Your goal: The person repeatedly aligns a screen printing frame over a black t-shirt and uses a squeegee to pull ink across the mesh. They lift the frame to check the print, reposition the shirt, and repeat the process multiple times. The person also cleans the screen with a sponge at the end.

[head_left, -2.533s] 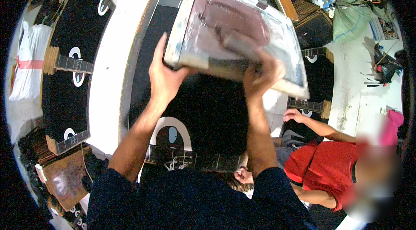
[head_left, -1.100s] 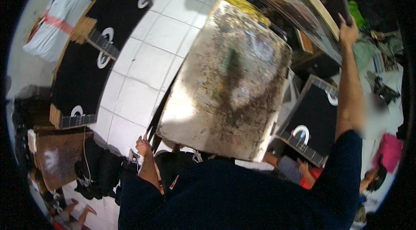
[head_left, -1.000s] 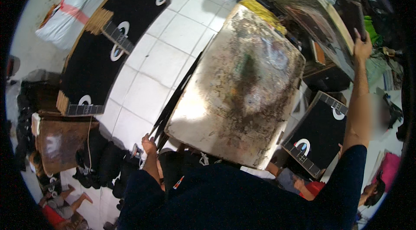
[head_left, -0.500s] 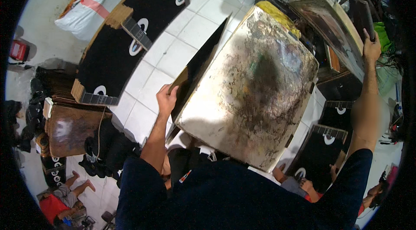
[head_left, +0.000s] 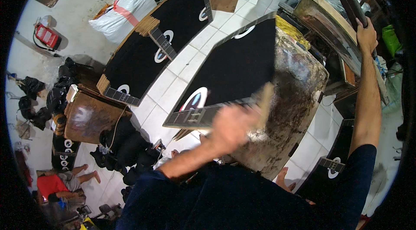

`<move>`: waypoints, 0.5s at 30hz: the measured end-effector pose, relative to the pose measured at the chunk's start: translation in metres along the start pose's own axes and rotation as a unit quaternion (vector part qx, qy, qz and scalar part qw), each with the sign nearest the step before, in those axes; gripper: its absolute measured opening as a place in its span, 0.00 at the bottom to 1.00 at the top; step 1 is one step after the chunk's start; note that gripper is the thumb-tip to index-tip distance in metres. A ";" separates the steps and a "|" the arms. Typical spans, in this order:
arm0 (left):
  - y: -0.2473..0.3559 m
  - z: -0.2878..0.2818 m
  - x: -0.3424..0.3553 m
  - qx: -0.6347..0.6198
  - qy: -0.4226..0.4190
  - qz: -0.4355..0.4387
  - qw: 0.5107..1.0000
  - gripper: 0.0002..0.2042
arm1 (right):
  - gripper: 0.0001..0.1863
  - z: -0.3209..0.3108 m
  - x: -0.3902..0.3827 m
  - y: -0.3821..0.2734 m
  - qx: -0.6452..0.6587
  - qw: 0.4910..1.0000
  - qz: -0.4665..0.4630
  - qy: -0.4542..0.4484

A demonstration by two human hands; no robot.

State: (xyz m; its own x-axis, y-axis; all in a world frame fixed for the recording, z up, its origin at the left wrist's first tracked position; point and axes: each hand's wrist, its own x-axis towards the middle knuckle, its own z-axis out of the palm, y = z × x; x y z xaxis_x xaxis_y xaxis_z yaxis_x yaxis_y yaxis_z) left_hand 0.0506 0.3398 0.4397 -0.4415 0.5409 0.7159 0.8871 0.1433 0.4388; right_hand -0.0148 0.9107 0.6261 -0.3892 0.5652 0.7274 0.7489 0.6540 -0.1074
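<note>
My left hand, smeared by motion, grips the near edge of a black panel. The panel is tilted, with a grey fret-like strip and white oval prints along its edges. It covers the left part of a worn, stained board in front of me. At the far right my right hand is closed round the lower end of a long dark bar, possibly a squeegee. The bar lies against a raised, stained frame that leans beside the board.
Stacked black printed panels lie on the tiled floor at left, and another panel lies at lower right. A white bag, a fire extinguisher and a brown box stand at left. A person in red sits at lower left.
My left hand has swung the panel rightward from the board's left side, so its black printed face shows over the board. My right hand still holds the bar. The view has shifted.
</note>
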 end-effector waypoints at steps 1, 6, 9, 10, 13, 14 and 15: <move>0.034 0.010 -0.014 -0.045 -0.146 -0.049 0.987 0.25 | 0.29 0.002 0.004 0.001 0.048 0.998 -0.003 -0.034; 0.079 0.078 -0.048 -0.185 -0.376 0.079 0.905 0.32 | 0.28 0.005 0.006 -0.003 0.037 0.999 0.000 -0.034; 0.002 0.067 -0.086 -0.129 -0.172 -0.099 0.971 0.33 | 0.27 -0.005 0.002 -0.007 0.007 0.999 0.013 -0.046; -0.039 0.052 -0.102 -0.067 -0.118 -0.185 0.973 0.29 | 0.27 -0.008 0.000 -0.008 0.001 0.998 0.025 -0.060; -0.148 -0.010 -0.165 0.338 0.038 -0.357 0.870 0.26 | 0.28 -0.013 -0.002 -0.010 0.007 0.996 0.034 -0.077; -0.175 -0.031 -0.186 0.457 0.019 -0.394 0.797 0.26 | 0.28 -0.012 -0.002 -0.011 0.007 0.998 0.031 -0.062; -0.200 -0.054 -0.202 0.356 -0.006 -0.511 0.782 0.26 | 0.29 -0.013 -0.001 -0.010 0.006 0.998 0.025 -0.066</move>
State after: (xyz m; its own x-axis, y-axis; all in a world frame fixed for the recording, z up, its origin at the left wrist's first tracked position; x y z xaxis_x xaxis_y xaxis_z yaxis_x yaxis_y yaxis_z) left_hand -0.0453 0.1576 0.2365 -0.9718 -0.1499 0.1818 -0.0758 0.9295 0.3611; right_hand -0.0148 0.8974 0.6353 -0.4194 0.6572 0.6262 0.7631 0.6289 -0.1490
